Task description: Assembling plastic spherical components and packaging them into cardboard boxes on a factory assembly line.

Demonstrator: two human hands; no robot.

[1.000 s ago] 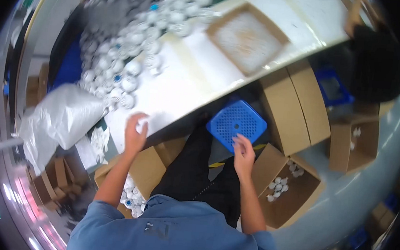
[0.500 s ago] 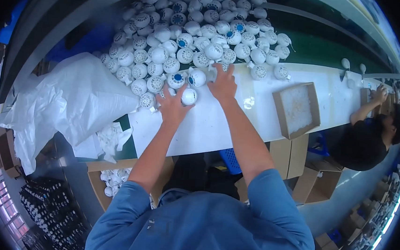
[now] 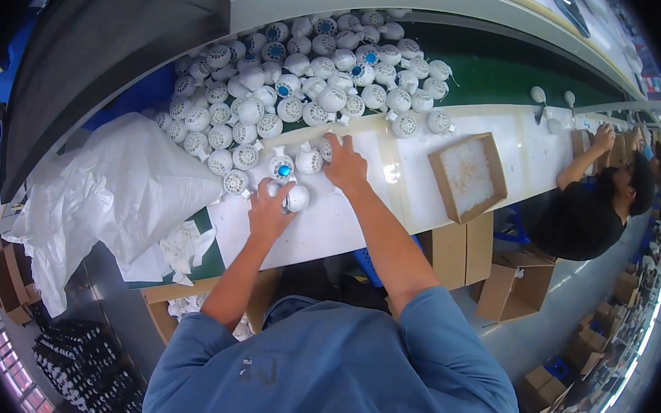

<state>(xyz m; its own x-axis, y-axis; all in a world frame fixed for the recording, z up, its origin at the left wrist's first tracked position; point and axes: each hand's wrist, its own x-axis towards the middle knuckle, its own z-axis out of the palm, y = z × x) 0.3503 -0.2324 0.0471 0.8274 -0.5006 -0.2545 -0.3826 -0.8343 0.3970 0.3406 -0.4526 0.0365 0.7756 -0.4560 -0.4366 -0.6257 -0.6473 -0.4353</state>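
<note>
My left hand curls at the near side of the pile, its fingers closed against a smooth white ball. Just beyond it sits a white ball with a blue round centre. A ball with a slotted face rests between my two hands. My right hand has its fingertips round another slotted white ball, partly covered by the fingers. Many similar balls, several with small white tabs, are heaped on the bench beyond both hands.
A shallow cardboard tray stands on the white worktop to the right. Crumpled white plastic sheeting covers the left end. Open cardboard boxes are below. At the far right a co-worker sits at the same bench.
My right hand has gone from spread fingers at the heap's edge to closing on a slotted ball, drawn nearer. The left hand stays by the smooth ball. The whole view has shifted.
</note>
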